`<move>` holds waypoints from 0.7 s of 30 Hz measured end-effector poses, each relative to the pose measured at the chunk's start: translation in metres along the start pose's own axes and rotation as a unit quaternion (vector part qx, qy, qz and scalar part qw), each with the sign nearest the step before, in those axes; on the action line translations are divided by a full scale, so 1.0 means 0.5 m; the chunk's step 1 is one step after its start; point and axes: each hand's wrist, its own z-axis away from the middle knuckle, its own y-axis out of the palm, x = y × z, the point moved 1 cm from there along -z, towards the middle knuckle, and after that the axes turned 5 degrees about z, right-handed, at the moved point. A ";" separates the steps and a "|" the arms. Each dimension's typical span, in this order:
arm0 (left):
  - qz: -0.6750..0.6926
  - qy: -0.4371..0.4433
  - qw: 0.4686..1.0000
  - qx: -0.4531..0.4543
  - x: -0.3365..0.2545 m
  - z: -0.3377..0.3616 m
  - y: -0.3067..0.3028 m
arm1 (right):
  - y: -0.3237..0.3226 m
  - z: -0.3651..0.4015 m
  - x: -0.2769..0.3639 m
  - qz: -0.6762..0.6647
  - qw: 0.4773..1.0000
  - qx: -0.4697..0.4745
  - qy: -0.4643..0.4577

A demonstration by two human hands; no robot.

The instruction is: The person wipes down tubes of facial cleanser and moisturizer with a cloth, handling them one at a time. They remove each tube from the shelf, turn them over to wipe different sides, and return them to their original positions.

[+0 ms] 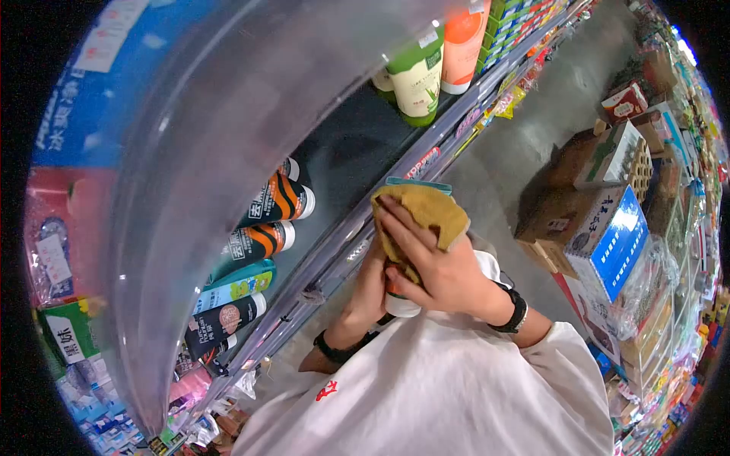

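Between my hands, in front of my chest, is a squeeze tube with a white cap point(401, 306); its flat teal end shows above a yellow-brown cloth point(414, 209). Most of the tube's body is hidden. My left hand point(368, 285) is closed around the tube from the left side, its fingers largely covered. With fingers closed on the cloth, my right hand point(426, 262) presses it against the tube's front. Left of my hands, similar black and orange tubes point(262, 240) lie along the dark shelf point(346, 140).
A clear plastic shelf strip point(350, 220) runs diagonally beside my hands. Green aloe tubes point(417, 83) and an orange tube point(462, 49) stand farther along. A curved transparent panel point(163, 190) crosses the left side. Cardboard boxes point(566, 228) sit on the aisle floor to the right.
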 end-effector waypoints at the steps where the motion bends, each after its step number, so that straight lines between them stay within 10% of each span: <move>1: 0.001 0.006 1.000 0.001 -0.003 0.001 0.001 | 0.000 -0.002 0.001 0.002 1.000 -0.001 -0.006; 8: 0.207 -0.066 0.974 -0.064 0.005 0.014 -0.016 | 0.074 0.115 -0.005 -0.013 0.978 0.085 -0.188; 11: 0.153 0.029 0.988 0.005 0.003 0.025 -0.015 | 0.086 0.133 -0.017 -0.073 0.972 0.059 -0.217; 14: 0.106 0.111 0.987 -0.054 0.016 0.011 -0.008 | 0.097 0.121 -0.026 -0.246 0.962 -0.121 -0.018; 16: 0.058 0.226 0.964 -0.126 0.042 0.005 -0.024 | 0.106 0.090 0.004 -0.448 0.813 -0.242 0.284; 17: 0.032 0.274 0.958 -0.085 0.034 0.008 0.004 | 0.086 0.059 0.007 -0.417 0.839 -0.223 0.267; 19: -0.127 0.375 0.917 -0.047 0.022 0.018 0.017 | 0.105 0.063 -0.012 -0.755 0.500 -0.191 0.377; 21: -0.140 0.498 0.856 -0.012 0.027 0.013 0.015 | 0.091 0.057 -0.012 -0.794 0.463 -0.101 0.381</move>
